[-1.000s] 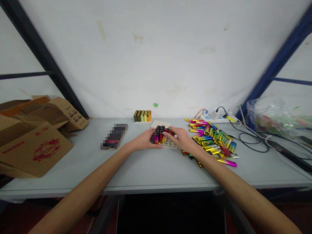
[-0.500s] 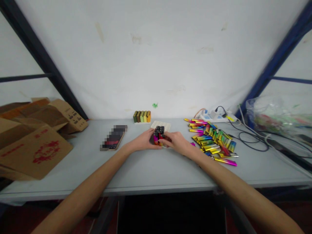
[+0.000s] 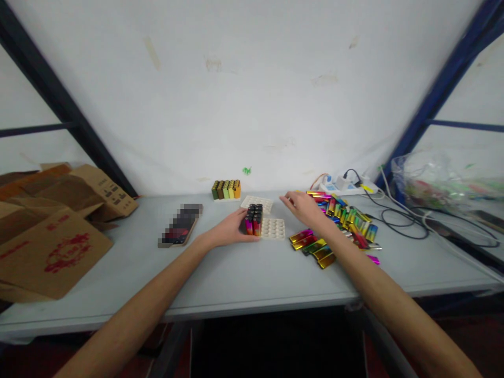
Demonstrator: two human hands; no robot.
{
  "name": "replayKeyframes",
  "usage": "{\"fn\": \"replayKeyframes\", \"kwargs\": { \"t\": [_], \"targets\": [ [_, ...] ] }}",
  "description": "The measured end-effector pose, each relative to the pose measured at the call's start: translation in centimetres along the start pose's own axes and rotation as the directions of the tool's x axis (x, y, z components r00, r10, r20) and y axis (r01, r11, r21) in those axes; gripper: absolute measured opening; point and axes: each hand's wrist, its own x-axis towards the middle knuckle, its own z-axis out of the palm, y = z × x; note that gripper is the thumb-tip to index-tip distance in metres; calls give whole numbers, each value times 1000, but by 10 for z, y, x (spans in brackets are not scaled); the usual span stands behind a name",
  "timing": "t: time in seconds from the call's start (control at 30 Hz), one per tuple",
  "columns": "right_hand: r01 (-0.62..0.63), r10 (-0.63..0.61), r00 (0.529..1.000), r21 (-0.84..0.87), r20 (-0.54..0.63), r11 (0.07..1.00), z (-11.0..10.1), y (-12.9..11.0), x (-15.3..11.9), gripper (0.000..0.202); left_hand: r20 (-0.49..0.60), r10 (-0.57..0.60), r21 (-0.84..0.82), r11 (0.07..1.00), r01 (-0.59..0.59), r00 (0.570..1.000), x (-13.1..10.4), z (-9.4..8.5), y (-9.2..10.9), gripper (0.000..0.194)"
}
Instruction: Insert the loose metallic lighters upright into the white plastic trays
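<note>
My left hand (image 3: 230,229) curves around the left side of a small upright block of lighters (image 3: 253,223) with black tops and shiny red-purple bodies, thumb in front. The block stands in a white tray with round sockets (image 3: 273,229), whose right part shows bare. My right hand (image 3: 302,206) hovers to the right of the tray, fingers loosely stretched leftward, with nothing visible in them. Under and beside that forearm lies a loose pile of shiny multicoloured lighters (image 3: 350,218), with several more lighters (image 3: 315,248) in front. The hand and forearm hide part of the pile.
Another white socket tray (image 3: 258,202) lies behind the block. Green-to-orange lighters (image 3: 226,190) stand in rows by the wall. A phone (image 3: 183,226) and cardboard boxes (image 3: 59,247) are left. A power strip (image 3: 340,186), cables (image 3: 397,223) and a plastic bag (image 3: 433,184) are right.
My right hand has left the block of lighters and moved right and slightly up, uncovering the tray's bare sockets. My left hand stays around the block. The view has shifted slightly.
</note>
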Motion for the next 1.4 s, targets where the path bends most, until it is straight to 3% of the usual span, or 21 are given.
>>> {"fn": "replayKeyframes", "kwargs": {
  "t": [0.07, 0.17, 0.33, 0.57, 0.73, 0.9, 1.0, 1.2, 1.4],
  "targets": [
    [-57, 62, 997, -97, 47, 994, -4, 31, 2, 26, -3, -7, -1, 1000, 7, 1000, 0, 0, -1, 96],
    [-72, 102, 977, -161, 187, 984, -12, 65, 0, 22, -15, -16, -15, 1000, 15, 1000, 0, 0, 0, 96],
    [-64, 120, 941, -181, 316, 981, -11, 78, -5, 18, 6, -35, -31, 999, 35, 999, 0, -3, 7, 94],
    [-51, 106, 954, -197, 279, 979, 6, 64, -2, 20, 22, -39, -58, 998, 40, 999, -1, -5, 12, 84],
    [27, -32, 998, 77, 62, 997, 0, 33, 1, 32, 25, -66, -42, 997, 67, 997, -1, -4, 12, 86],
    [119, -120, 993, 255, -8, 960, -2, 3, -2, 40, 16, -55, -64, 996, 56, 998, -2, -5, 14, 82],
    [138, -152, 988, 327, 18, 935, 1, -7, -3, 39, 14, -39, -76, 996, 40, 999, -2, -5, 15, 83],
    [20, -74, 991, 421, 112, 907, 0, -11, -7, 36, 19, -37, -86, 996, 39, 999, -2, -6, 15, 85],
    [16, -30, 999, 605, 14, 796, 9, -6, 0, 36, 24, -45, -83, 995, 46, 999, -2, -5, 14, 85]
  ]
}}
